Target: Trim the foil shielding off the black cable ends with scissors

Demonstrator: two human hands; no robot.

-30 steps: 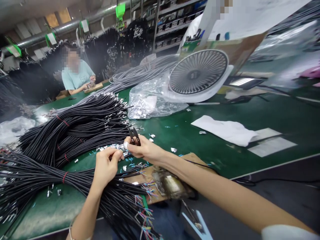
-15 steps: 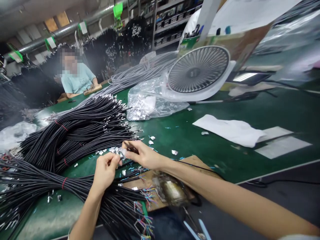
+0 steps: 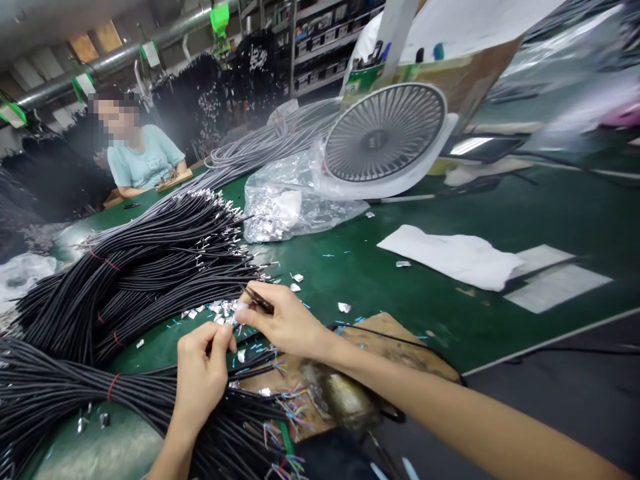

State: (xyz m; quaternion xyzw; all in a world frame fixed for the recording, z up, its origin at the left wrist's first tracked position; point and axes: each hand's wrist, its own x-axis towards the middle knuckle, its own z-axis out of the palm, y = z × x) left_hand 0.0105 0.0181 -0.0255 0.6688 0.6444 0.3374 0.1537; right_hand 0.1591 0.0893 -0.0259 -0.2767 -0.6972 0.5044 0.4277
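Note:
My right hand (image 3: 280, 320) is closed around dark tweezers (image 3: 260, 300), their tips pointing up and left. Just left of it, my left hand (image 3: 203, 370) is pinched; what sits between its fingertips is too small to make out. Both hands are close together above small foil scraps (image 3: 220, 310). Below and beside them lies a bundle of black cables (image 3: 135, 393) tied with a red band, with coloured wire ends at its right. Another black cable pile (image 3: 150, 233), with silvery tips, lies behind on the green table (image 3: 325, 280).
A round fan (image 3: 385, 133) stands beyond a clear plastic bag (image 3: 300, 200). White cloth (image 3: 450, 257) lies to the right. A brown board (image 3: 400, 347) is beneath my right forearm. Another person in a light blue shirt (image 3: 145, 160) sits across at the back left.
The whole view has shifted, so most things appear farther left. The tweezers in my right hand show more clearly, and my left hand sits slightly lower and farther from my right.

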